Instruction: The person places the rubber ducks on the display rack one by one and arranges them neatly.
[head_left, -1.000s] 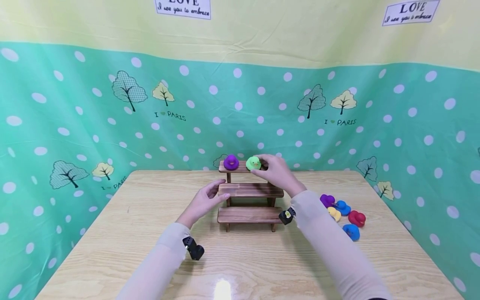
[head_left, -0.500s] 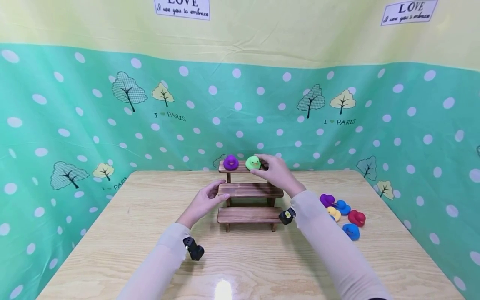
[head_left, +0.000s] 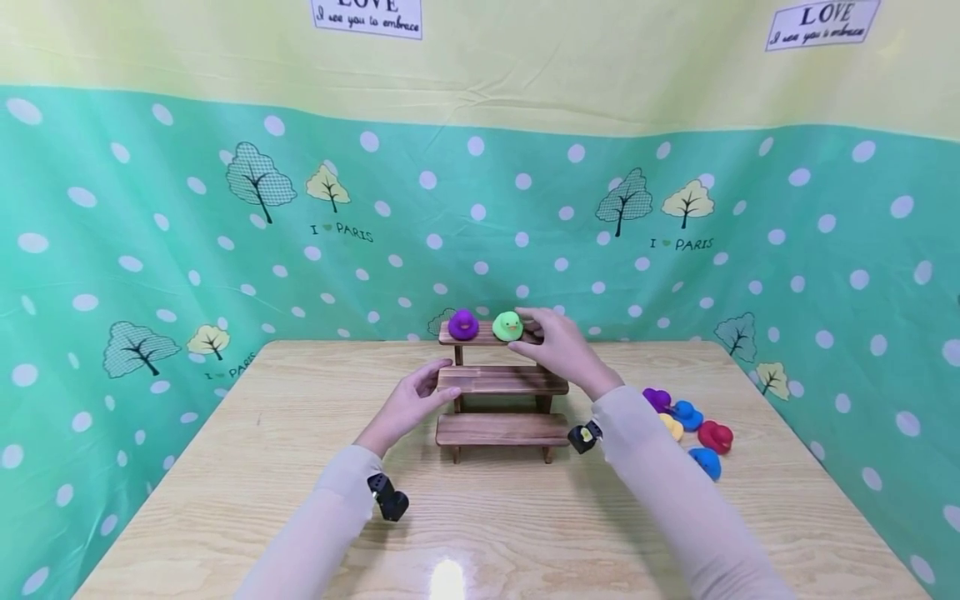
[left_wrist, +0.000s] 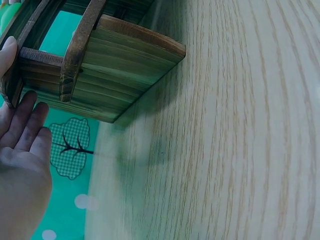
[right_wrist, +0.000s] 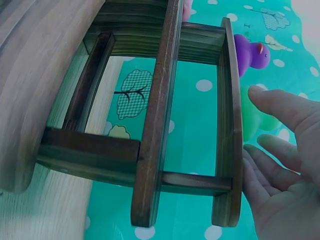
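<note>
A three-tier wooden display stand (head_left: 502, 429) stands on the table. My left hand (head_left: 405, 408) holds the left end of its middle tier, thumb at the front edge and fingers toward the back. In the left wrist view, the thumb (left_wrist: 7, 56) lies against the wood. On the top tier sit a purple rubber duck (head_left: 462, 325) and, to its right, a light green rubber duck (head_left: 507, 327). My right hand (head_left: 558, 346) is just right of the green duck, thumb and fingers spread apart. In the right wrist view the thumb partly covers the green duck (right_wrist: 250, 117).
Several more rubber ducks lie right of the stand, beside my right forearm: purple (head_left: 657, 400), blue (head_left: 686, 415), yellow (head_left: 672, 427), red (head_left: 716, 437) and another blue. A polka-dot curtain (head_left: 480, 233) hangs behind the wooden table (head_left: 300, 433).
My right hand has let go of the green duck and shifted slightly right, its fingers wider apart. The duck stays on the top tier. My left hand has not moved.
</note>
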